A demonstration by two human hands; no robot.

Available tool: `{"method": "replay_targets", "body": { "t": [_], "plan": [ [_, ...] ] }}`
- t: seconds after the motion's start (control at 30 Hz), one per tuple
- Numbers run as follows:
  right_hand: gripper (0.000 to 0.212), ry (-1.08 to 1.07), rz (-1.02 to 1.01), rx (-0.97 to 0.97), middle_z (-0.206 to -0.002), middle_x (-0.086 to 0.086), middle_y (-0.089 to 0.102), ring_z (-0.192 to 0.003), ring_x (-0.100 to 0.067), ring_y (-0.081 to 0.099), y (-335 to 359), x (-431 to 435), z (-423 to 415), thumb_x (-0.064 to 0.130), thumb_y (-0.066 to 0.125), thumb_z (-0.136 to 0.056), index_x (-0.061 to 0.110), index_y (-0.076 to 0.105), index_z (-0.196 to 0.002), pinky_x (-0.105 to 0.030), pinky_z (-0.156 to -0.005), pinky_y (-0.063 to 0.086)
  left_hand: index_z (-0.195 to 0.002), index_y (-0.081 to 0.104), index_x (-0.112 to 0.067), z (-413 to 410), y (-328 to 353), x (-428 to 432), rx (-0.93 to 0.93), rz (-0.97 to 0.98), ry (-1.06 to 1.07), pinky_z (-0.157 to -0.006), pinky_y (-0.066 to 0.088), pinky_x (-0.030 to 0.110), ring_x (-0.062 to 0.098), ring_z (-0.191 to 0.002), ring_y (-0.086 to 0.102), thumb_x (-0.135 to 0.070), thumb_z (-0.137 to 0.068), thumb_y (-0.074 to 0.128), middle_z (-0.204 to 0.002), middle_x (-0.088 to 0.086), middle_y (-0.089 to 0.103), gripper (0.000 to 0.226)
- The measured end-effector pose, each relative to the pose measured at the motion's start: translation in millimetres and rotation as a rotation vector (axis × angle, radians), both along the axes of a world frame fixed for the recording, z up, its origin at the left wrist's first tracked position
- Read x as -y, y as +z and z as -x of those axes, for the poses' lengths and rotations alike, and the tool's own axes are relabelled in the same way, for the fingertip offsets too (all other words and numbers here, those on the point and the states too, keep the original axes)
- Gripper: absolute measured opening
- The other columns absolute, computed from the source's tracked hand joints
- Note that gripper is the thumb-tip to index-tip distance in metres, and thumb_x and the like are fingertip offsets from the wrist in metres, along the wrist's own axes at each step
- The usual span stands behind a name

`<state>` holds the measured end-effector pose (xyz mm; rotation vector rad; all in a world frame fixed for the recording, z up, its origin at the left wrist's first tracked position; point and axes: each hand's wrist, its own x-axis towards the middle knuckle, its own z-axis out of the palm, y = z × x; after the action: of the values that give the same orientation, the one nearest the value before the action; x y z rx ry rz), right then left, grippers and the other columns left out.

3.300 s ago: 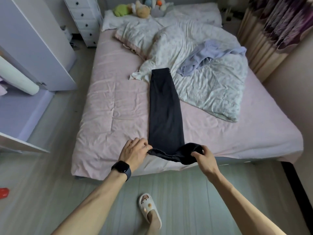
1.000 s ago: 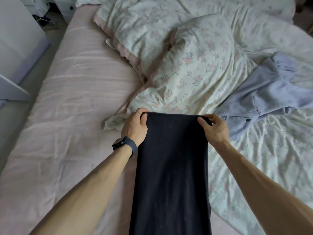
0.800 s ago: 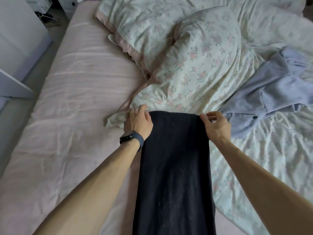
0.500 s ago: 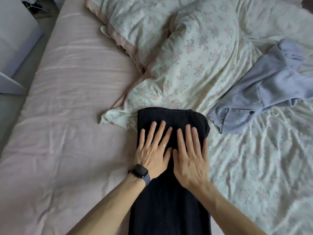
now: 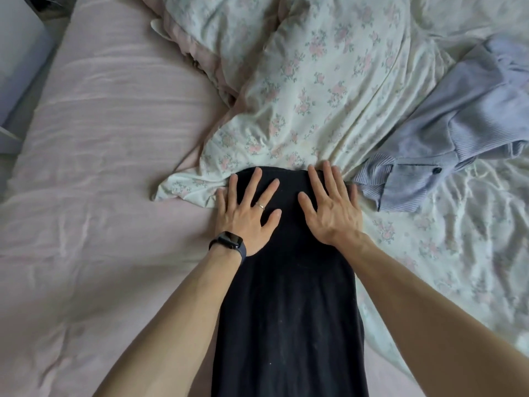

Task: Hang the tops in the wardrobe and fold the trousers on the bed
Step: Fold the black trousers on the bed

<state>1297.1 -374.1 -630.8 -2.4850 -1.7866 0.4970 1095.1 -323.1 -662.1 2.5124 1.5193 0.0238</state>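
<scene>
Black trousers [image 5: 286, 310] flat on the bed [image 5: 100, 167], laid out as one long dark strip, far end butted against the edge of the floral duvet [image 5: 315, 96]. Left hand [image 5: 246, 213] spread wide, pressing down on the left of that far end, outermost finger off the cloth. Right hand [image 5: 329, 210] spread the same on the right. Both flat, fingers straight, gripping nothing. Looks like smoothing between folds.

Soft, light, limp cloth by the look of it, lint-specked, not slippery. Likely to slump off square if lifted by one corner — best pinched at both far corners together and carried back over.

Just beside the right hand, a crumpled pale blue top [image 5: 458, 124] on the duvet, not yet hung. Dark watch [image 5: 229, 243] on the left wrist, ring [image 5: 260, 206] on one finger — no label, brand or writing readable anywhere.
</scene>
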Motion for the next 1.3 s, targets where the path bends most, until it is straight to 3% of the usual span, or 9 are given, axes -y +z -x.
{"method": "replay_targets", "body": {
  "t": [0.13, 0.27, 0.4, 0.63, 0.8, 0.93, 1.03, 1.17, 1.3],
  "plan": [
    [0.065, -0.114, -0.117, 0.130, -0.169, -0.003, -0.007, -0.154, -0.020, -0.015, 26, 25, 23, 0.053, 0.022, -0.105, 0.028, 0.002, -0.161, -0.059, -0.122, -0.006, -0.157, -0.002, -0.044, 3, 28, 20, -0.071, -0.018, 0.034, -0.121, -0.002, 0.060, 0.033, -0.153, -0.008, -0.057, -0.100, 0.025, -0.167, -0.002, -0.015, 0.064],
    [0.065, -0.035, -0.329, 0.091, -0.169, -0.004, 0.006, -0.156, -0.023, 0.002, 37, 113, 81, 0.039, 0.033, -0.101, 0.022, 0.016, -0.161, -0.057, -0.123, 0.001, -0.160, 0.012, -0.028, 14, 45, 110, 0.127, -0.107, 0.047, -0.122, 0.004, 0.057, 0.025, -0.155, 0.002, -0.043, -0.097, 0.034, -0.168, 0.004, 0.001, 0.069],
    [0.060, -0.030, -0.105, 0.048, -0.169, 0.001, 0.007, -0.156, -0.019, 0.006, 16, 207, 111, 0.040, 0.030, -0.103, 0.023, 0.021, -0.160, -0.059, -0.121, 0.016, -0.159, 0.015, -0.032, 36, 25, 195, 0.054, -0.031, -0.063, -0.120, 0.010, 0.056, 0.022, -0.154, 0.009, -0.040, -0.096, 0.039, -0.168, -0.003, 0.005, 0.068],
    [0.058, -0.198, 0.115, 0.077, -0.169, 0.007, -0.004, -0.154, -0.014, -0.011, 10, 237, 72, 0.051, 0.011, -0.104, 0.039, -0.004, -0.159, -0.057, -0.123, 0.001, -0.156, 0.021, -0.043, 71, 25, 168, -0.126, 0.030, -0.057, -0.118, 0.005, 0.060, 0.032, -0.153, 0.013, -0.049, -0.100, 0.034, -0.167, -0.004, 0.013, 0.058],
    [0.070, -0.142, 0.004, 0.093, -0.169, -0.006, 0.004, -0.156, -0.023, 0.000, 31, 266, 92, 0.047, 0.033, -0.102, 0.017, 0.014, -0.161, -0.058, -0.123, 0.007, -0.157, 0.027, -0.027, 104, 45, 224, -0.066, 0.008, -0.140, -0.120, 0.014, 0.061, 0.027, -0.154, 0.011, -0.049, -0.098, 0.038, -0.167, 0.004, 0.011, 0.064],
    [0.082, 0.160, -0.025, 0.019, -0.169, -0.007, 0.009, -0.155, -0.026, 0.010, 42, 336, 126, 0.054, 0.051, -0.092, 0.016, 0.022, -0.160, -0.055, -0.123, 0.009, -0.156, 0.031, -0.021, 128, 59, 308, -0.059, 0.108, -0.326, -0.115, 0.026, 0.059, 0.038, -0.152, 0.011, -0.059, -0.094, 0.045, -0.167, 0.005, 0.014, 0.074],
    [0.086, 0.197, 0.035, -0.025, -0.169, -0.005, 0.007, -0.156, -0.026, 0.008, 45, 369, 135, 0.051, 0.055, -0.089, 0.018, 0.020, -0.160, -0.053, -0.123, 0.010, -0.157, 0.029, -0.020, 138, 65, 324, -0.074, 0.145, -0.319, -0.116, 0.024, 0.059, 0.043, -0.151, 0.013, -0.062, -0.088, 0.051, -0.165, 0.011, 0.018, 0.084],
    [0.094, 0.233, 0.129, -0.002, -0.169, -0.007, 0.004, -0.156, -0.026, 0.002, 46, 375, 133, 0.045, 0.059, -0.081, 0.019, 0.017, -0.161, -0.053, -0.123, 0.007, -0.159, 0.020, -0.020, 137, 64, 320, -0.237, 0.208, -0.355, -0.119, 0.023, 0.059, 0.049, -0.149, 0.015, -0.038, -0.079, 0.071, -0.165, 0.015, 0.015, 0.097],
    [0.095, 0.309, 0.157, 0.069, -0.168, -0.014, 0.009, -0.155, -0.029, 0.007, 37, 372, 130, 0.026, 0.064, -0.074, 0.019, 0.022, -0.160, -0.056, -0.122, 0.016, -0.157, 0.024, -0.018, 134, 59, 320, -0.360, 0.150, -0.388, -0.115, 0.033, 0.054, 0.051, -0.144, 0.026, -0.023, -0.088, 0.059, -0.161, 0.018, 0.026, 0.078]
  ]
}}
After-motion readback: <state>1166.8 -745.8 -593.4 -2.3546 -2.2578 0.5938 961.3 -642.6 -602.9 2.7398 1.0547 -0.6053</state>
